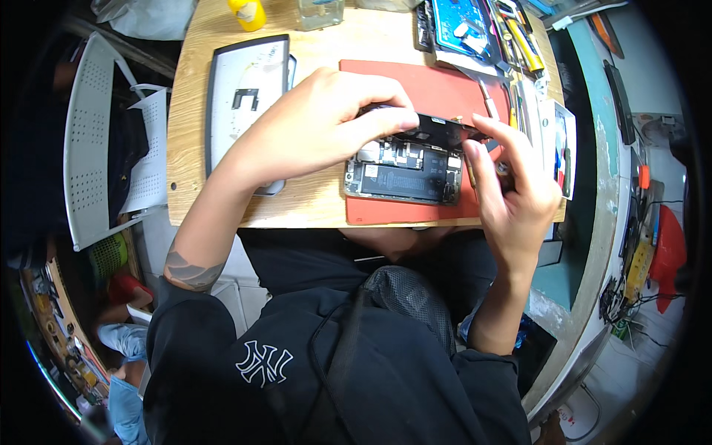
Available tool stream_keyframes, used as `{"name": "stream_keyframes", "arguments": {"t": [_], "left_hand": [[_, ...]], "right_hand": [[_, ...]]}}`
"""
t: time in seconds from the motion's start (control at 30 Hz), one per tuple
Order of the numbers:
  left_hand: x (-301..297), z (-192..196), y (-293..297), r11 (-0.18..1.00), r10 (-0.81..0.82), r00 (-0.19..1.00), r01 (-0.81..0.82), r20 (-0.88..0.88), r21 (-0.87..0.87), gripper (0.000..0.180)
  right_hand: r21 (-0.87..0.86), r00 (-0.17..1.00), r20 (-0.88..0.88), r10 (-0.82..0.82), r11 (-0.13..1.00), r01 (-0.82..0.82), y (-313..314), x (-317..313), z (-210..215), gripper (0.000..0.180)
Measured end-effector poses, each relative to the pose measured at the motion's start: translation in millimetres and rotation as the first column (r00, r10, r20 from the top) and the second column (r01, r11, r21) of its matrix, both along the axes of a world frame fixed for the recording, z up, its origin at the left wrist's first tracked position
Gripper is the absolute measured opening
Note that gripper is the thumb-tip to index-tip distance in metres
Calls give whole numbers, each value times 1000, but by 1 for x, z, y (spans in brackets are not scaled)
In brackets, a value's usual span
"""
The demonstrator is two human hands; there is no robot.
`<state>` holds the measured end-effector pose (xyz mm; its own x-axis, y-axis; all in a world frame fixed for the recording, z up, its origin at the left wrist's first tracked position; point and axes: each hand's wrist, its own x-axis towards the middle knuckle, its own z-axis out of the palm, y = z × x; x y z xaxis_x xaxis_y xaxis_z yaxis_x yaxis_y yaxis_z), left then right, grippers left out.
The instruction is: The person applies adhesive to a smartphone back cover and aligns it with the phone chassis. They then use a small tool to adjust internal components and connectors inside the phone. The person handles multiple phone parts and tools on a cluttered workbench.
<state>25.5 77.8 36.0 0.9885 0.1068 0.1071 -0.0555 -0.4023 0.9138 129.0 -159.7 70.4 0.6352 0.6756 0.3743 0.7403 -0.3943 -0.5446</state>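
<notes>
Two hands (319, 122) (519, 193), one opened phone (404, 170), one screen (437, 130)

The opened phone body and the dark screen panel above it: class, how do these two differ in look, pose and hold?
1. The opened phone body lies flat on the red mat; the dark screen panel is lifted, tilted above it.
2. The body shows exposed battery and parts; the panel looks plain and dark.
3. The left hand and right hand pinch the panel's ends; neither grips the body.

Both sit over the mat.

yellow bottle (248, 12), grey tray (245, 96), clear jar (320, 12), white perforated chair (100, 141)
</notes>
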Motion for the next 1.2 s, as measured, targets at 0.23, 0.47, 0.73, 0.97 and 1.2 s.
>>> {"name": "stream_keyframes", "arguments": {"t": [0.23, 0.47, 0.73, 0.97, 1.2], "left_hand": [[-4, 0, 0, 998, 41, 999, -41, 13, 38, 27], [-7, 1, 0, 998, 40, 998, -43, 50, 51, 27], [-8, -1, 0, 996, 66, 996, -69, 61, 61, 26], [-10, -3, 2, 992, 56, 997, -62, 54, 106, 24], [-10, -1, -2, 992, 105, 994, -108, 40, 72, 30]], "right_hand": [[-59, 984, -130, 125, 989, -133, -18, -9, -34, 14], [-300, 909, 139, 393, 891, -340, -16, 8, -31, 30], [-526, 734, 291, 614, 743, -414, -12, 23, -19, 47], [-638, 572, 369, 732, 647, -417, -8, 35, -12, 47], [-576, 622, 342, 704, 680, -453, -12, 37, -19, 38]]}}
